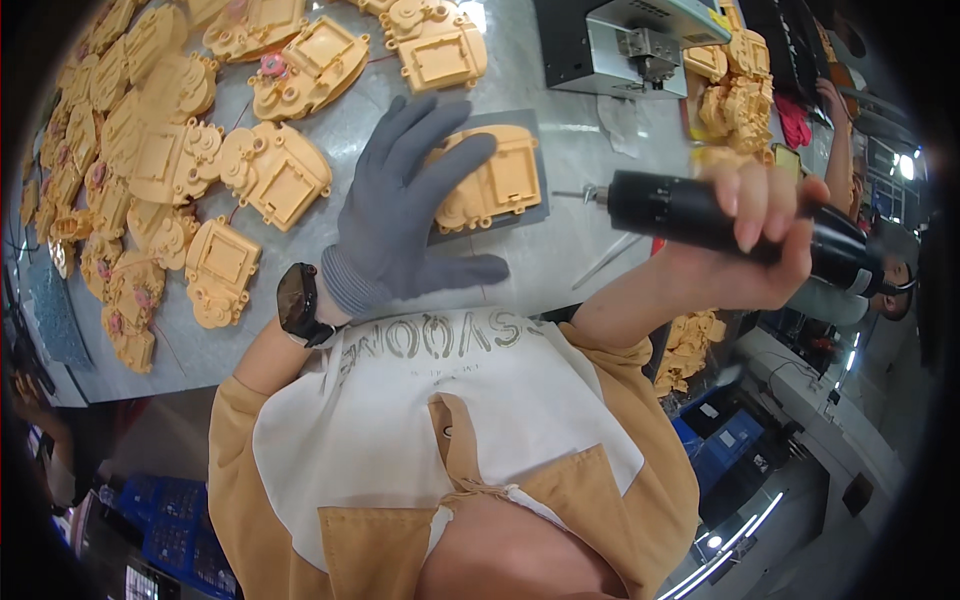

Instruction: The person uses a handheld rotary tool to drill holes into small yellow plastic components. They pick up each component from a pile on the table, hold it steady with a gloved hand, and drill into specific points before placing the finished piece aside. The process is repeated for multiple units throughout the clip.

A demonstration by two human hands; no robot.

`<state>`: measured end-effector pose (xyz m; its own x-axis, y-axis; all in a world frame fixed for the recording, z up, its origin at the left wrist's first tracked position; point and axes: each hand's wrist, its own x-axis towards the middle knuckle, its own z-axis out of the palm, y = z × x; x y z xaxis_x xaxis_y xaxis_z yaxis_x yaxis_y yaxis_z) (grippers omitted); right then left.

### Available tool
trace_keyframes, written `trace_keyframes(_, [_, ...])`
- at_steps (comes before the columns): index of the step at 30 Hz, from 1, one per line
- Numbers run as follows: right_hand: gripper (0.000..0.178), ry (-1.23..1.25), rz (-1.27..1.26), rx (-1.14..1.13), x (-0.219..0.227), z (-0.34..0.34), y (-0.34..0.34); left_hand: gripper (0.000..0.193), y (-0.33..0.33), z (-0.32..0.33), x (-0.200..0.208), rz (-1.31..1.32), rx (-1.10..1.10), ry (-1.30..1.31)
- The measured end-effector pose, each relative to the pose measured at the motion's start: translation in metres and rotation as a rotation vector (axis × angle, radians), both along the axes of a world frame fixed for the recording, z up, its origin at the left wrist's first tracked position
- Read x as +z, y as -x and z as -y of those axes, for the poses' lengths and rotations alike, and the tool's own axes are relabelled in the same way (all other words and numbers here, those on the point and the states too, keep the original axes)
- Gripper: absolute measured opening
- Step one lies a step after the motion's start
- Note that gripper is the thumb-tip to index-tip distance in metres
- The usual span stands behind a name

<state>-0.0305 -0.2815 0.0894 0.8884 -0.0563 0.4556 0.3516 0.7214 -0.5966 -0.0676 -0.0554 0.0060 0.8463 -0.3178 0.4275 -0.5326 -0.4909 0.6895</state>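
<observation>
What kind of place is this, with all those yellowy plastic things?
Probably a factory workshop: many matching yellow-orange moulded plastic housings lie on a grey table, someone holds what looks like a black cylindrical power screwdriver, and blue plastic crates sit nearby.

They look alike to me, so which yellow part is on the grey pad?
The yellow part partly covered by the gloved left hand; it alone has the grey pad beneath it, unlike the other yellow parts.

A smooth grey table (560, 240) spans the upper part of the view, its near edge bowed. Blue crates (180, 530) sit at lower left, a blue bin (735, 440) at lower right. Lit strip lights (765, 512) slant below the bin; a round lamp (906, 165) glows at upper right.
</observation>
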Motion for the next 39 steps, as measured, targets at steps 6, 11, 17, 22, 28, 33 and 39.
trace_keyframes(6, [0.036, -0.18, 0.021, 0.249, -0.005, -0.027, 0.01, 0.047, 0.014, 0.0, 0.038, -0.04, -0.06, 0.191])
trace_keyframes(11, [0.039, -0.177, 0.025, 0.303, -0.006, -0.036, 0.016, 0.03, 0.023, 0.001, 0.04, -0.08, -0.035, 0.198])
trace_keyframes(17, [0.041, -0.104, -0.009, 0.336, -0.008, -0.035, 0.023, 0.012, 0.033, 0.011, 0.033, 0.0, 0.084, 0.239])
trace_keyframes(22, [0.041, -0.091, 0.03, 0.311, -0.006, -0.034, 0.027, 0.022, 0.037, 0.003, 0.037, -0.079, -0.01, 0.154])
trace_keyframes(28, [0.031, -0.145, 0.041, 0.166, 0.013, -0.039, 0.037, 0.02, 0.041, -0.003, 0.032, 0.001, 0.026, 0.175])
trace_keyframes(33, [0.028, -0.106, 0.043, 0.154, 0.015, -0.041, 0.039, 0.02, 0.044, -0.003, 0.034, 0.011, 0.031, 0.179])
trace_keyframes(39, [0.029, -0.137, 0.039, 0.159, 0.014, -0.044, 0.038, 0.021, 0.047, -0.006, 0.03, 0.015, 0.028, 0.166])
